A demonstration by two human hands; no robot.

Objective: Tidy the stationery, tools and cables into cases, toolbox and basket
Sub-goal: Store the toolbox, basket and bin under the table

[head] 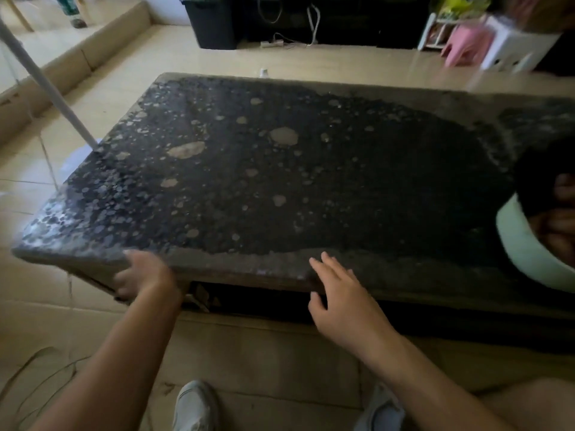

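A low dark table (280,181) with a worn, speckled top fills the middle of the view. No stationery, tools, cables, cases, toolbox or basket show on it. My left hand (141,275) curls around the table's near front edge close to the left corner, fingers tucked under the lip. My right hand (339,293) hovers over the same edge further right, fingers spread, holding nothing.
Another person's head and pale green collar (529,244) lean in at the right edge. A white pole (46,85) slants down to the table's left side. A dark bin (211,23), a power strip with cables (273,43) and a pink stool (460,45) stand beyond. My white shoes (193,405) are on the floor.
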